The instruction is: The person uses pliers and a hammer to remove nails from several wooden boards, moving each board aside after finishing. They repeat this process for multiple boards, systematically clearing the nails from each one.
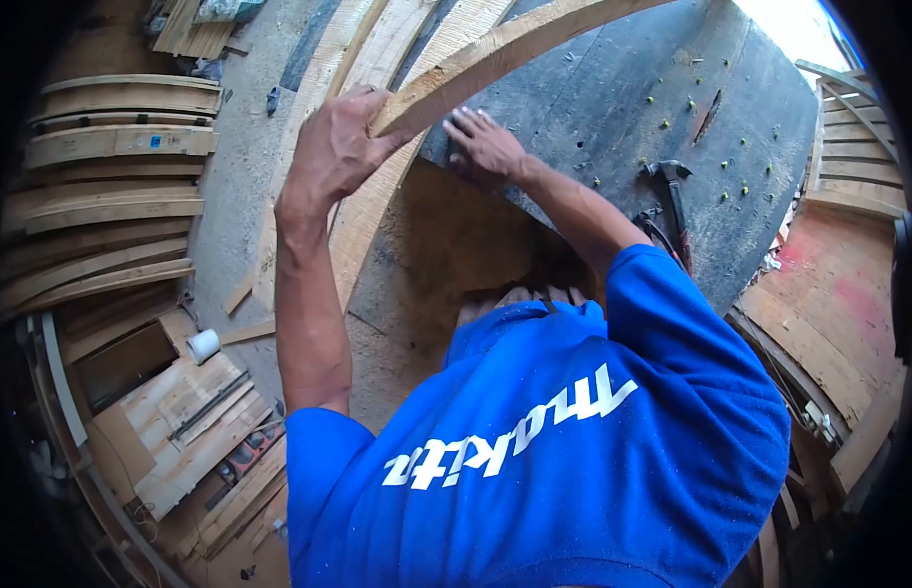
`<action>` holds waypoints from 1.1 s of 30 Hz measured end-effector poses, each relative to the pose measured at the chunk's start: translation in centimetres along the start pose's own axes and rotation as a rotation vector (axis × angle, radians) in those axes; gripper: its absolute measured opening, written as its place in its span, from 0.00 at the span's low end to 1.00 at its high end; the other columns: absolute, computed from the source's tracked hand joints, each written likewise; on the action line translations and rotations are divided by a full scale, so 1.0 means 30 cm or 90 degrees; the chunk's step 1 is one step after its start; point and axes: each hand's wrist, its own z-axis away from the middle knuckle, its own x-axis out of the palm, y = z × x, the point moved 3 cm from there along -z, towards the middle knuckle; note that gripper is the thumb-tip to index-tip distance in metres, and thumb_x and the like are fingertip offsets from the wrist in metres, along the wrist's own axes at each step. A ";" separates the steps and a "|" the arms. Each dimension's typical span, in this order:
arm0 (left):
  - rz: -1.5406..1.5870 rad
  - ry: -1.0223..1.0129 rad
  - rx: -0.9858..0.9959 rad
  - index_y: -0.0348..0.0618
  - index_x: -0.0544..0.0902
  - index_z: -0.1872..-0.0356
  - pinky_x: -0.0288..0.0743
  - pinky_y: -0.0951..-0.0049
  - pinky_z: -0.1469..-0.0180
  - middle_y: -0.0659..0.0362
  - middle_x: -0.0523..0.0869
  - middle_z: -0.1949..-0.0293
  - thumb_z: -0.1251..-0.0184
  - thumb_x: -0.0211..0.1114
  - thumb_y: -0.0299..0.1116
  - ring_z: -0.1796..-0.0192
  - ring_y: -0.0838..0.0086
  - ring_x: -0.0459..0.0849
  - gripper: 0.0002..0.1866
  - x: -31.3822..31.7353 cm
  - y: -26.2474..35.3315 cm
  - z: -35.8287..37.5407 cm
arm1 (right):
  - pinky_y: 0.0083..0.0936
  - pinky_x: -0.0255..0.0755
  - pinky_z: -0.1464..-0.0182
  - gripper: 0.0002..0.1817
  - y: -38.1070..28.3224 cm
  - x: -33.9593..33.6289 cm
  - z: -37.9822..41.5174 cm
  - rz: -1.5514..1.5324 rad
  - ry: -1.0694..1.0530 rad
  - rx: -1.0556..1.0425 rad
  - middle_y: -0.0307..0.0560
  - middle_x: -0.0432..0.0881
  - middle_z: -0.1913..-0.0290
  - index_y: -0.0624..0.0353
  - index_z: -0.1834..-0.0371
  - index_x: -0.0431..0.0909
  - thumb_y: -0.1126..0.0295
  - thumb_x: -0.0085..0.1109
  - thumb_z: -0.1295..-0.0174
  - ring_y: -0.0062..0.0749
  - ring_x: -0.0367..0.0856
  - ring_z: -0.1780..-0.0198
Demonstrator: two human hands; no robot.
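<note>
My left hand [343, 147] is wrapped round the near end of a long wooden plank [520, 49]. That plank looks curved and runs up and to the right, past the top edge of the view. My right hand [487, 147] rests on the corner of a dark worktable [593, 108], its fingers spread and holding nothing. On the table's right part lies a claw hammer [676, 211], and beside it is a tool with red handles [660, 233], partly hidden by my sleeve.
More planks [378, 211] lie beneath my left arm. Stacked boards [113, 147] line the left side. A white roll [203, 345] sits near wood pieces [196, 421] at lower left. Small yellow-green bits [665, 123] dot the table. Slatted wood [858, 147] stands at right.
</note>
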 end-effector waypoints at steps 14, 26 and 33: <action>-0.029 -0.018 -0.021 0.39 0.88 0.43 0.82 0.52 0.44 0.48 0.90 0.51 0.35 0.77 0.49 0.50 0.51 0.91 0.27 0.029 -0.077 -0.039 | 0.54 0.55 0.18 0.27 0.012 -0.118 0.211 0.029 0.207 0.118 0.70 0.67 0.23 0.62 0.27 0.70 0.63 0.53 0.27 0.65 0.60 0.19; 0.104 0.044 -0.016 0.39 0.87 0.46 0.79 0.52 0.48 0.46 0.88 0.53 0.36 0.77 0.38 0.49 0.45 0.87 0.21 0.174 -0.077 0.009 | 0.49 0.64 0.22 0.30 0.209 -0.373 0.445 -0.014 0.184 0.036 0.58 0.74 0.25 0.55 0.25 0.73 0.64 0.65 0.31 0.57 0.69 0.23; 0.043 0.016 -0.041 0.41 0.87 0.46 0.79 0.54 0.50 0.50 0.89 0.52 0.35 0.76 0.37 0.51 0.48 0.88 0.19 -0.001 -0.023 -0.034 | 0.49 0.62 0.20 0.29 0.692 -0.421 0.180 0.142 0.217 0.226 0.69 0.70 0.24 0.61 0.24 0.69 0.58 0.55 0.23 0.62 0.68 0.22</action>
